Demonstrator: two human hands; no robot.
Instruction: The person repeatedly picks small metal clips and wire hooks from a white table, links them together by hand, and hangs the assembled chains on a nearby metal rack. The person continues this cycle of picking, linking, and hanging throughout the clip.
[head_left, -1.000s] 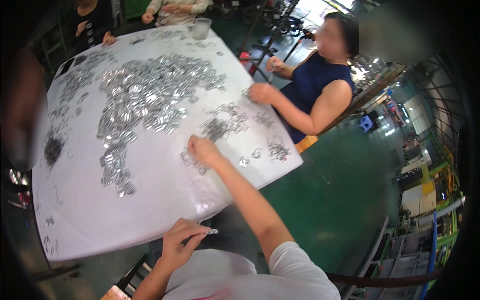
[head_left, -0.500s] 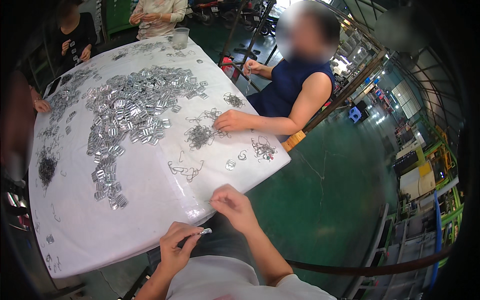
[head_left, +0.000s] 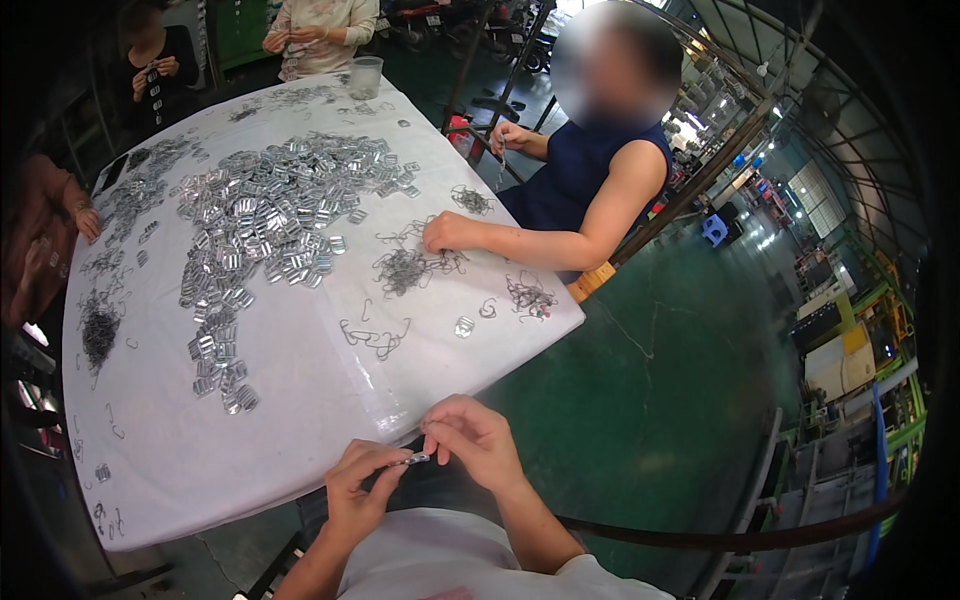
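Between the thumb and fingers of my left hand (head_left: 355, 492) is a small shiny slotted metal buckle (head_left: 417, 458), held just off the table's near edge. My right hand (head_left: 478, 445) is closed in a pinch right beside it, fingertips close to the buckle. Whatever thin piece it holds is too small to make out. Several loose wire hooks (head_left: 375, 338) lie on the white-covered table (head_left: 290, 420) ahead of my hands, with one single buckle (head_left: 464, 326) to their right.
A large heap of metal buckles (head_left: 260, 220) covers the table's middle. Wire hooks (head_left: 402, 270) lie in bunches near a co-worker's hand (head_left: 450, 232) on the right. Other people stand around the far and left sides. A clear plastic tub (head_left: 366, 78) stands at the far edge.
My right hand has come down toward my left, so its fingertips are now at the buckle. My left hand has barely moved. At the far left, a co-worker's hands have come together.
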